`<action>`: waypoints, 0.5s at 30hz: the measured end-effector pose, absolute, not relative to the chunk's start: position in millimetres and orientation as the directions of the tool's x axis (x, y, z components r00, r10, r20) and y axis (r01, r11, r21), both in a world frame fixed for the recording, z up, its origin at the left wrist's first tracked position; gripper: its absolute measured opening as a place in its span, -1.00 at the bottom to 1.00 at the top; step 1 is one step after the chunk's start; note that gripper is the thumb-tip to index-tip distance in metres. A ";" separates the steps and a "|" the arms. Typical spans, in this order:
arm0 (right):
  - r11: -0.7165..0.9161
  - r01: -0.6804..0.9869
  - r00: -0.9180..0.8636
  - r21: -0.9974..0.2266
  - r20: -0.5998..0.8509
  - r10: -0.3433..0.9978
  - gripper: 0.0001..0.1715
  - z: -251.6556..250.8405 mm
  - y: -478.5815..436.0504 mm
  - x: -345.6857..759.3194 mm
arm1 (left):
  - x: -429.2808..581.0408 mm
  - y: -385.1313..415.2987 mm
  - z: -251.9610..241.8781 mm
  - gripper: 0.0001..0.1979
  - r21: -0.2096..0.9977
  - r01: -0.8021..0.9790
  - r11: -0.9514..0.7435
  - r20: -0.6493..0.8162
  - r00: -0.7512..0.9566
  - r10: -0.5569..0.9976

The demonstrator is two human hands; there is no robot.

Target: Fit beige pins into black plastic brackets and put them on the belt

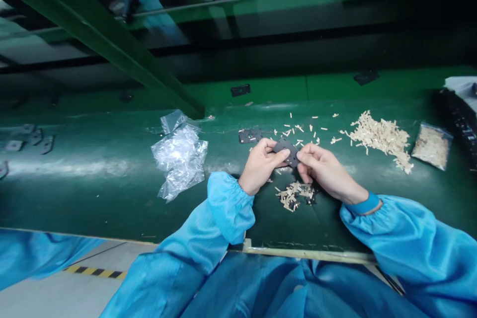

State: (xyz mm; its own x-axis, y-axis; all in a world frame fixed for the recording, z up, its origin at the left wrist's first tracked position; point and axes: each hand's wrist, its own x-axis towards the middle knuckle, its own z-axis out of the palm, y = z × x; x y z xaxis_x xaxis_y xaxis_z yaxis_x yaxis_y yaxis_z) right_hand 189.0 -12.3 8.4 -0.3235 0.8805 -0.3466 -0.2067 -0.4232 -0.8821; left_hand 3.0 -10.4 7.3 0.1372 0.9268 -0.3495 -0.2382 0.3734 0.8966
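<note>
1. Left hand [260, 166]: bare, raised at centre of view, fingers directed rightward and closed in a pinch.
2. Right hand [325, 168]: bare, fingers curled leftward in a pinch, just beside the left fingertips.
3. Left forearm [228, 207]: covered by a gathered blue sleeve, angled up toward the hand.
4. Right wrist [367, 203]: banded by a blue cuff.
5. Right forearm [404, 236]: sleeved in blue, entering from lower right.

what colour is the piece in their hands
The piece is dark grey, clearest in the head view.

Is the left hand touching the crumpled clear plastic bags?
Apart. The head view shows the left hand pinching a dark plate, with green bench between it and the crumpled clear plastic bags.
</note>
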 end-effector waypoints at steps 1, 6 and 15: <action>-0.432 -0.239 -0.282 -0.870 -0.364 0.888 -0.65 10.3 -3.8 192.9 | -3.4 -0.3 5.6 -0.59 0.922 -0.180 0.342 -0.319 0.145 0.937; -0.310 -0.378 -0.101 -0.872 -0.294 0.950 -0.69 10.7 14.4 204.3 | -45.1 82.1 0.0 -0.85 0.931 0.344 -0.125 0.118 0.040 0.992; -0.223 -0.203 -0.198 -0.953 -0.183 0.963 -0.74 -9.5 -8.8 205.4 | -80.7 190.7 -2.7 -0.82 0.516 0.851 -0.098 0.057 0.080 0.995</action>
State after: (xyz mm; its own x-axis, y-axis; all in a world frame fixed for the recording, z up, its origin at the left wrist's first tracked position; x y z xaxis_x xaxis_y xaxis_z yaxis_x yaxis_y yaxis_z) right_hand 205.4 -8.8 -9.5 -0.1975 0.9630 -0.1832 -0.2031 -0.2230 -0.9534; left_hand -80.7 190.7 -2.7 0.0796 0.9952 0.0570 0.8509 -0.0976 0.5162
